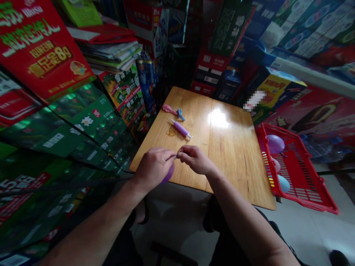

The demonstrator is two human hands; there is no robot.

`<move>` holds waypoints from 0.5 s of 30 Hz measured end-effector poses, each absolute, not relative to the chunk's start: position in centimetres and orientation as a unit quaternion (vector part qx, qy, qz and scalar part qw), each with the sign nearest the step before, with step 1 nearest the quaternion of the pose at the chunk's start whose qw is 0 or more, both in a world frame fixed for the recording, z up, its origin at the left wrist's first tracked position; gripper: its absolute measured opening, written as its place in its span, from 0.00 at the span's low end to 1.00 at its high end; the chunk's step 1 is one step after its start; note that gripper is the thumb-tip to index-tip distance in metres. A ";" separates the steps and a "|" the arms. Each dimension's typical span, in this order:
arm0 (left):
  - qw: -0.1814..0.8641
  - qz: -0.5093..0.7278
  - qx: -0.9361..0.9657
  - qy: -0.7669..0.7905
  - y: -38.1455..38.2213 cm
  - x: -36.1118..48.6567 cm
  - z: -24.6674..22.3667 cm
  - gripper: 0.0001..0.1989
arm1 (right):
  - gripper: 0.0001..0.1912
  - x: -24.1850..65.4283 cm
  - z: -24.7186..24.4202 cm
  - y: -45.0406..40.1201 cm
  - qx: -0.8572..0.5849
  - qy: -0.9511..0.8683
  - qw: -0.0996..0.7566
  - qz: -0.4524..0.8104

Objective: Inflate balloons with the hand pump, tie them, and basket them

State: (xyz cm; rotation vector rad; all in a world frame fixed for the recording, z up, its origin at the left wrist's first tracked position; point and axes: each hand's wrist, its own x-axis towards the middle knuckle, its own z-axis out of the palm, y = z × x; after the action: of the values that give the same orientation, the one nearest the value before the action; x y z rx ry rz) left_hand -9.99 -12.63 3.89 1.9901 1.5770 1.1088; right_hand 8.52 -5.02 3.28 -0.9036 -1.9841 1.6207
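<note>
A purple balloon (168,174) hangs under my left hand (156,162) at the near left edge of the wooden table. My left hand is closed round the balloon's neck end, and its body is partly hidden behind the fingers. My right hand (195,159) meets it fingertip to fingertip, pinching the end of the neck. Beyond the hands lies a purple hand pump (181,129) with a white nozzle and handle. Next to it are rubber bands (170,133). Farther back rest a flat pink balloon (169,109) and a flat blue balloon (181,115).
The wooden table (227,147) stands between stacked green cartons (91,122) on the left and boxes (208,74) behind. At its right side is a red basket (302,173) holding a purple inflated balloon (275,144), a pink one (276,165) and a light blue one (284,183).
</note>
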 end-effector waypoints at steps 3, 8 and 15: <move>0.189 0.428 0.649 0.600 -12.1 -12.0 3.9 0.09 | 0.18 6.0 2.7 -3.0 -0.354 -0.756 0.198 0.514; 0.194 0.499 0.552 0.639 -11.1 -14.9 3.7 0.09 | 0.15 1.8 0.7 2.2 -0.463 -0.858 0.167 0.148; 0.228 0.525 0.526 0.629 -10.9 -16.6 3.5 0.10 | 0.19 -0.4 -1.4 5.6 -0.458 -0.889 0.016 0.020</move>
State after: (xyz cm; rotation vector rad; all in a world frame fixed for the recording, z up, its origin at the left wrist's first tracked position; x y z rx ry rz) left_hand -16.63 -10.89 3.54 1.4488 1.7323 1.4465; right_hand -0.35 5.57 -1.39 -1.4239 -2.7634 0.0633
